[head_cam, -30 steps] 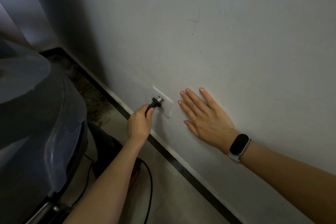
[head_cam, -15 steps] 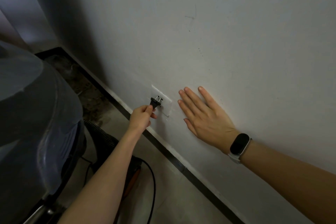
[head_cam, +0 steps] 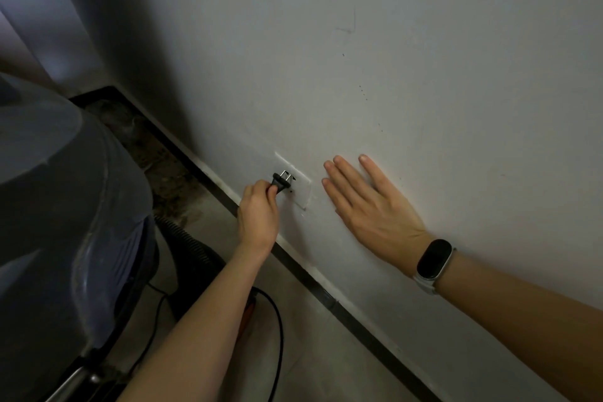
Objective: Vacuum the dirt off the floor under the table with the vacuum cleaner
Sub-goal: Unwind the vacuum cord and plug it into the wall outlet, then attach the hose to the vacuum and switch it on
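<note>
L hand pinches the plug btwn curled fingers & thumb; both prongs now bare, tips just short of the socket; 1 s ago the plug sat against the plate, half a sec ago it was already coming away, so it has been pulled out. R hand lies flat on the wall just beside the socket, fingers straight & spread, holding nothing; it hasn't shifted; watch on that wrist.

Vacuum stands at left, close to the person; its hose curls behind the L forearm & the cord loops over the floor below. No table or dirt in view.

Judgement: unplugging means either the vacuuming is over & this is pack-up, or the plug went in badly & needs a 2nd try; can't tell which. If a retry, prongs need squaring to the slots.
</note>
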Available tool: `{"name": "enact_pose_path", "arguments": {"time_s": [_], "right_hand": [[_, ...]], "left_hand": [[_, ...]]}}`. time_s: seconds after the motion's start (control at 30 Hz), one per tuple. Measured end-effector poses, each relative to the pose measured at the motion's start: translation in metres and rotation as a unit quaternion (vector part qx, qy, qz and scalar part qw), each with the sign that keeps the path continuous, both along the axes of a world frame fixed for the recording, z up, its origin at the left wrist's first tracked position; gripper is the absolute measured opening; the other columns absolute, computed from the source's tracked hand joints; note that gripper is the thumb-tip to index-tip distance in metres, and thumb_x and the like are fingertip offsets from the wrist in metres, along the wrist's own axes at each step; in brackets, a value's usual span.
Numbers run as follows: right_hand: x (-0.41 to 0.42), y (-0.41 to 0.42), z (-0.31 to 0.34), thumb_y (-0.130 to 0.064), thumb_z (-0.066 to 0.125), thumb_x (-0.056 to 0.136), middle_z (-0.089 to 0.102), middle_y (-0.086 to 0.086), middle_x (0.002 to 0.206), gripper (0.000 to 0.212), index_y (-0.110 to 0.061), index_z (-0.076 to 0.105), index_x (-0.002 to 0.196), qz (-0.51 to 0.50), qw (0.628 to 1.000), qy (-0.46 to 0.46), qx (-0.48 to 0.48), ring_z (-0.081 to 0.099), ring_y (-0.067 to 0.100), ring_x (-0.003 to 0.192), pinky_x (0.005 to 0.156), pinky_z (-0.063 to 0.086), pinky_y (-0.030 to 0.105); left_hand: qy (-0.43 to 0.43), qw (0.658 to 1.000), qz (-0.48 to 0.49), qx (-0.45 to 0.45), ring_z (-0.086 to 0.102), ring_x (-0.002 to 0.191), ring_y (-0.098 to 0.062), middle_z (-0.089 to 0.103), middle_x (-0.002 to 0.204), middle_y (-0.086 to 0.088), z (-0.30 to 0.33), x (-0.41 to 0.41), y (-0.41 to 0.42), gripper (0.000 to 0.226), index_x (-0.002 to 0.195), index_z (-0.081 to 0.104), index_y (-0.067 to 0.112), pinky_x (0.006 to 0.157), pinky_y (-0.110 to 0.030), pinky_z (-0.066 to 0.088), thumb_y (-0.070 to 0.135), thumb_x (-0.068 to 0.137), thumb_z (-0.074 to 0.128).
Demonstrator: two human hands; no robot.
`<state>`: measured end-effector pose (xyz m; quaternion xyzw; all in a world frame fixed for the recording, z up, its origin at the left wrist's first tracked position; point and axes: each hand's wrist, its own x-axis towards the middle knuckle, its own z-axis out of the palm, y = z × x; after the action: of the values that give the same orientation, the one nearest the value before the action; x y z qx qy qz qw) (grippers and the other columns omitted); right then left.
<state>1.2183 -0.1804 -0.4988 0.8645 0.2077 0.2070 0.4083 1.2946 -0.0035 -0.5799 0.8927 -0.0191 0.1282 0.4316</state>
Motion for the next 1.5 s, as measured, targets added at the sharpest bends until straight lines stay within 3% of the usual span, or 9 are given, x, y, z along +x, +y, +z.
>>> {"name": "enact_pose_path", "arguments": {"time_s": [0.17,0.3,0.87,1.07,1.13,1.27,1.33,1.4,1.5], "right_hand": [[0.002,0.004,0.001,-0.039,0.028,0.099,0.036,0.019,0.148,0.056,-0.004,0.036,0.142,-0.014,0.999,-0.001,0.032,0.031,0.032,0.139,0.117,0.003,0.049],[0.002,0.004,-0.001,-0.041,0.017,0.099,0.037,0.019,0.147,0.060,-0.003,0.038,0.142,-0.017,0.998,0.011,0.059,0.031,0.033,0.139,0.116,0.007,0.048],[0.001,0.004,-0.002,-0.040,0.021,0.099,0.039,0.020,0.146,0.057,-0.005,0.043,0.140,0.005,0.998,0.006,0.066,0.033,0.033,0.138,0.116,0.008,0.048],[0.002,0.000,-0.006,-0.036,0.037,0.094,0.038,0.019,0.147,0.056,-0.003,0.043,0.139,0.021,0.999,-0.008,0.037,0.033,0.033,0.138,0.117,0.003,0.050],[0.002,-0.002,-0.005,-0.033,0.042,0.092,0.029,0.022,0.150,0.058,-0.002,0.039,0.141,0.009,1.000,0.002,0.006,0.025,0.037,0.141,0.116,-0.003,0.054],[-0.002,-0.006,-0.007,-0.036,0.041,0.096,-0.014,0.031,0.146,0.070,0.001,0.007,0.146,-0.055,0.996,0.001,-0.069,-0.022,0.053,0.130,0.101,-0.027,0.066],[-0.002,-0.008,-0.007,-0.036,0.042,0.096,-0.015,0.031,0.145,0.071,0.000,0.006,0.146,-0.056,0.996,-0.004,-0.076,-0.026,0.053,0.127,0.099,-0.028,0.066],[0.001,-0.009,-0.018,-0.034,0.037,0.097,-0.006,0.024,0.150,0.061,-0.010,0.015,0.148,-0.038,0.994,-0.019,-0.102,-0.021,0.047,0.132,0.103,-0.026,0.063],[0.003,-0.005,-0.027,-0.025,0.005,0.102,-0.007,-0.017,0.152,0.049,-0.038,0.010,0.149,-0.100,0.989,-0.038,-0.101,-0.020,0.031,0.138,0.105,-0.029,0.057]], "left_hand": [[-0.036,0.999,-0.032,0.025,0.057,0.082,-0.020,0.060,0.103,-0.019,0.004,-0.007,0.000,0.030,0.113,0.063,-0.003,0.075,-0.021,0.041,0.018,0.090,0.062],[-0.030,0.997,-0.034,0.062,0.046,0.069,-0.014,0.060,0.095,-0.018,0.004,-0.004,0.002,0.029,0.110,0.065,-0.002,0.063,-0.022,0.036,0.019,0.095,0.053],[0.019,0.986,-0.028,0.164,0.061,0.083,-0.032,0.060,0.100,-0.013,0.010,0.006,-0.002,0.029,0.106,0.064,0.003,0.062,-0.031,0.035,0.026,0.099,0.047],[-0.054,0.985,-0.022,0.162,0.060,0.058,-0.033,0.062,0.081,-0.018,0.009,0.008,-0.005,0.019,0.086,0.067,-0.004,0.051,-0.027,0.037,0.014,0.091,0.061],[-0.047,0.988,-0.022,0.144,0.061,0.061,-0.031,0.063,0.084,-0.017,0.007,0.008,-0.008,0.019,0.092,0.067,-0.004,0.054,-0.027,0.038,0.014,0.092,0.060],[-0.006,0.996,0.011,0.086,0.060,0.075,-0.025,0.062,0.096,-0.012,0.007,0.005,-0.019,0.024,0.107,0.064,0.001,0.062,-0.027,0.037,0.019,0.096,0.052],[-0.006,0.996,0.022,0.088,0.060,0.076,-0.026,0.062,0.097,-0.011,0.007,0.006,-0.020,0.024,0.107,0.064,0.002,0.062,-0.027,0.037,0.019,0.096,0.052],[-0.013,0.995,0.019,0.096,0.061,0.074,-0.027,0.062,0.096,-0.012,0.006,0.007,-0.020,0.023,0.105,0.065,0.002,0.060,-0.027,0.037,0.019,0.096,0.053],[-0.026,0.994,0.015,0.101,0.062,0.069,-0.031,0.063,0.093,-0.013,0.004,0.005,-0.018,0.022,0.103,0.066,0.001,0.056,-0.027,0.036,0.019,0.094,0.056]]}}
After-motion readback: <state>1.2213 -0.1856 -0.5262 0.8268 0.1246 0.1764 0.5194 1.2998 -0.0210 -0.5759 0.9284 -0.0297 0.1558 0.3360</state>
